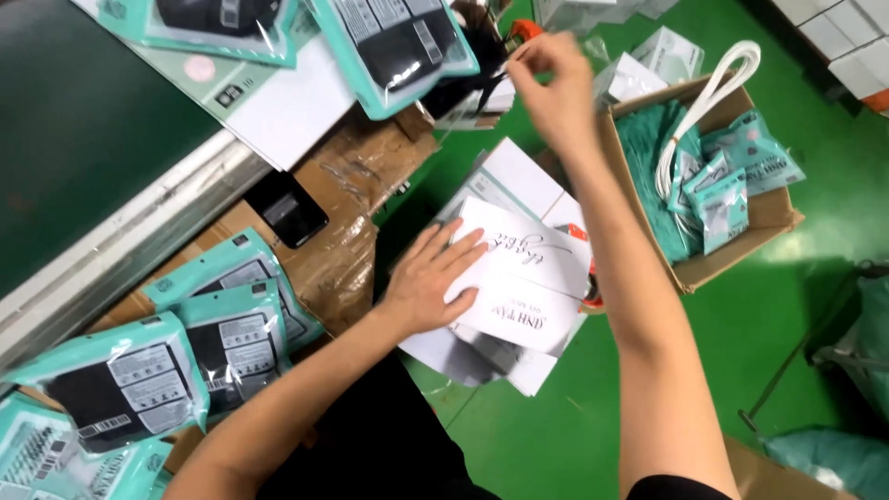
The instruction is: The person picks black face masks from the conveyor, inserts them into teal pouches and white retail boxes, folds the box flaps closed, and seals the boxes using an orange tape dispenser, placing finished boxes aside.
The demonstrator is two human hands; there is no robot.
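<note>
Far left: dark green belt (pixel 83 120) with a metal edge rail (pixel 139 227), top corner cut off by frame. Below it, teal-and-black plastic packets (pixel 139 380) lie overlapping on brown cardboard (pixel 343 250); glossy film, flat rectangles, lowest ones cropped at the frame edge. More of the same packets (pixel 398 46) sit at the top, partly out of view. A small black flat slab (pixel 287 208) rests on the cardboard; can't tell what it is.

My left hand (pixel 431 278): forearm comes up from bottom left, palm down, fingers spread flat, pressing on the stack of white boxes (pixel 519 278). Nothing pinched, just holding it down. The stack sits centre frame over the green floor (pixel 556 435), matte card, sharp corners, boxes fanned slightly; the undersides and what carries the stack are hidden.

My right hand (pixel 551 88): arm stretched up and away, wrist bent, fingertips pinched closed on something thin and small. Motion-blurred, can't make out what it is.

Right: open brown carton (pixel 741 250) on the floor, holding teal packets (pixel 732 185), a white looped cord (pixel 704 102) and a teal mass. Far right edge: dark shapes and a teal bag (pixel 824 458), cropped.
</note>
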